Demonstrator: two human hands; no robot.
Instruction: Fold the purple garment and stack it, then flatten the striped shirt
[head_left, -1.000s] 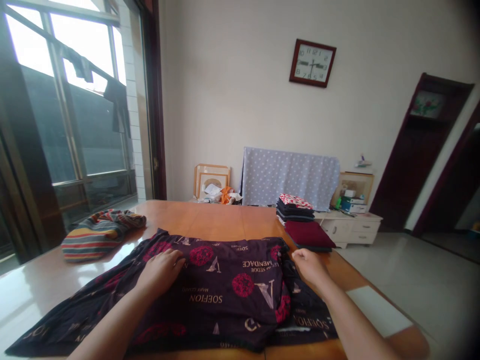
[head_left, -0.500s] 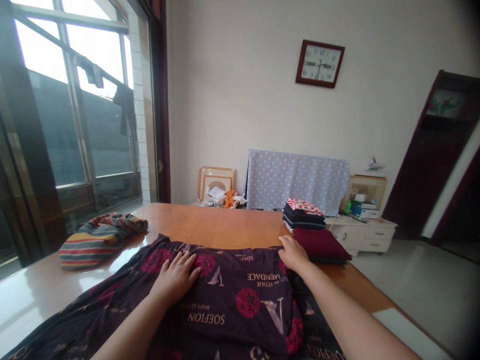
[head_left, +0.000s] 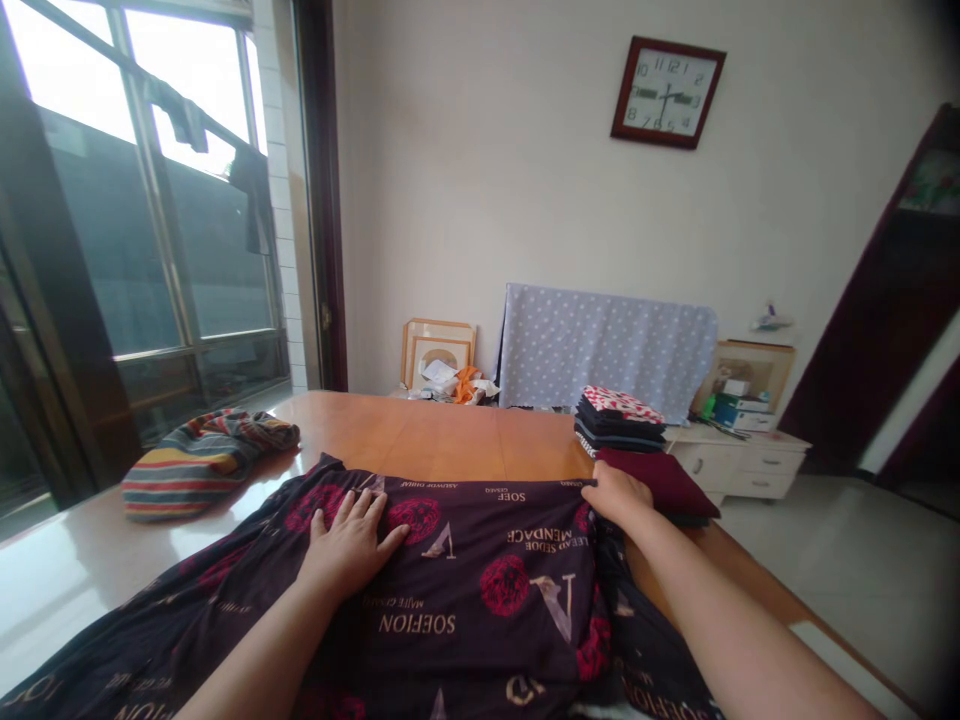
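Garment (head_left: pixel 480 560) in dark letter print lies on the counter (head_left: pixel 450 435) beneath the left grip (head_left: pixel 349 545), splayed flat, and seems pinched at its far corner by the right grip (head_left: pixel 621 492), where light outward tension should best keep it smooth

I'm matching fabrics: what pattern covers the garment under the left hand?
The garment is dark with round crimson motifs and pale lettering, clearest in head view.

The left hand (head_left: pixel 349 542) rests palm down on a dark printed garment (head_left: pixel 469 560) on the desk (head_left: pixel 442 437). The right hand (head_left: pixel 621 493) pinches the garment's far right corner. A folded maroon cloth (head_left: pixel 679 482) lies just beyond the right hand, before a stack of folded clothes (head_left: pixel 616 422). A bunched striped cloth (head_left: pixel 195 470) lies beyond and left of the left hand.
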